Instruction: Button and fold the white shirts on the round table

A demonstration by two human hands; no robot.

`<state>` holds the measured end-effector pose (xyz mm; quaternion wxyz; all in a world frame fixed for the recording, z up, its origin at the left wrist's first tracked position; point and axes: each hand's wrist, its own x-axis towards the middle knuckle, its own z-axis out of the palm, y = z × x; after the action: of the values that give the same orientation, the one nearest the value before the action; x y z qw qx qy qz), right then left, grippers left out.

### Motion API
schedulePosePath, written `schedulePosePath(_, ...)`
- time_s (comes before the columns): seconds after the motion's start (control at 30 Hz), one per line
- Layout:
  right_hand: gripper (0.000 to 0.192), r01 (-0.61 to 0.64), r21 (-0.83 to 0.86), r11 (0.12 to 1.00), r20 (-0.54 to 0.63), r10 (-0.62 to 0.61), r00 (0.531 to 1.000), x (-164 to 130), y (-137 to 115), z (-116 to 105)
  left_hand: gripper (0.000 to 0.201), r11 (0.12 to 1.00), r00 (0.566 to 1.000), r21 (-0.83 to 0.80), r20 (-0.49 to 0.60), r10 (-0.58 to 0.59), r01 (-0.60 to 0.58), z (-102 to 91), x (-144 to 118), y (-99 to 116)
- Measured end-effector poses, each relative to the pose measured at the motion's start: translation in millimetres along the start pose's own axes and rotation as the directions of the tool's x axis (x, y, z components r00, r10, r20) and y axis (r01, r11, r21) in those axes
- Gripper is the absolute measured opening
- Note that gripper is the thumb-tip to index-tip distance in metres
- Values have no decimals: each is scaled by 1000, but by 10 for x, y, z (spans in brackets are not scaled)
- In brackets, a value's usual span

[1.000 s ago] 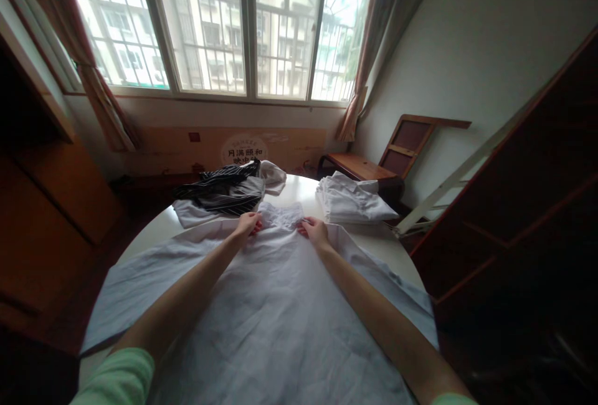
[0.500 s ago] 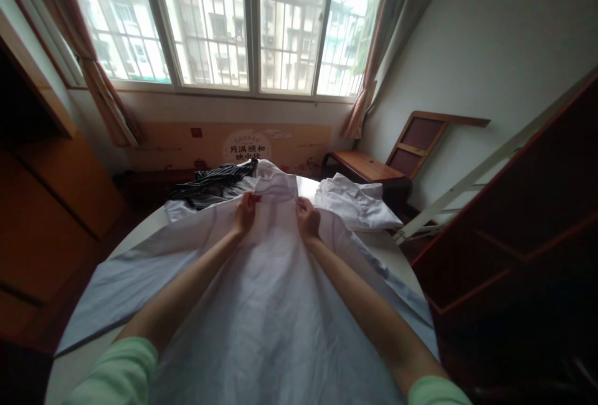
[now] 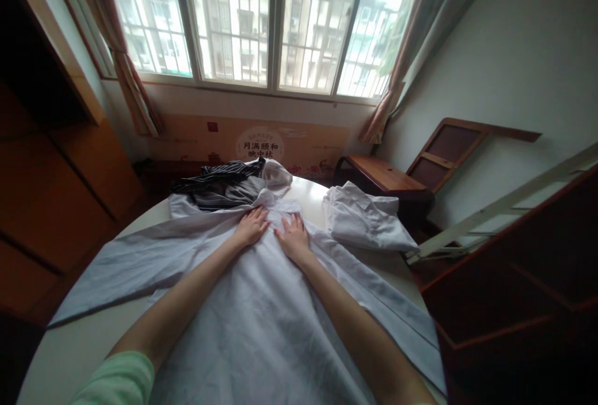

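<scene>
A white shirt [image 3: 261,305] lies spread over the round table, its collar end away from me and a sleeve out to each side. Flat on the cloth near the collar rests my left hand [image 3: 253,226], its fingers stretched out. My right hand [image 3: 293,237] lies beside it, also palm down with fingers spread, a narrow gap between the two. Neither hand grips anything.
Behind my left hand is a heap of black striped clothing [image 3: 224,181]. A folded white garment [image 3: 367,215] sits at the table's right. The white table [image 3: 60,355] has a curved edge. Beyond it stand a wooden chair [image 3: 383,171] and a window [image 3: 275,25].
Both hands have let go of the collar, which they held up by its sides. The collar has come down to the table, and the hands now press flat on the cloth. My view has shifted slightly.
</scene>
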<state>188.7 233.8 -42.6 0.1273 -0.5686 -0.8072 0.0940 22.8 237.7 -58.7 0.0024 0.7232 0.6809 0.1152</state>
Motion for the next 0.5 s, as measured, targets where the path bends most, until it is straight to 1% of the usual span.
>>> schedulePosePath(0.17,58,-36,6,999,26,35,999,11,5,-23,50,1000,1000,5,16,10,-10,-36,-4,17)
schedulePosePath(0.37,58,-41,9,999,26,41,999,10,9,-29,49,1000,999,-4,-28,22,-22,-19,-37,14)
schedulePosePath(0.5,60,-47,-6,999,15,47,999,9,-1,-21,49,1000,999,-17,-38,13,-13,-20,-46,18)
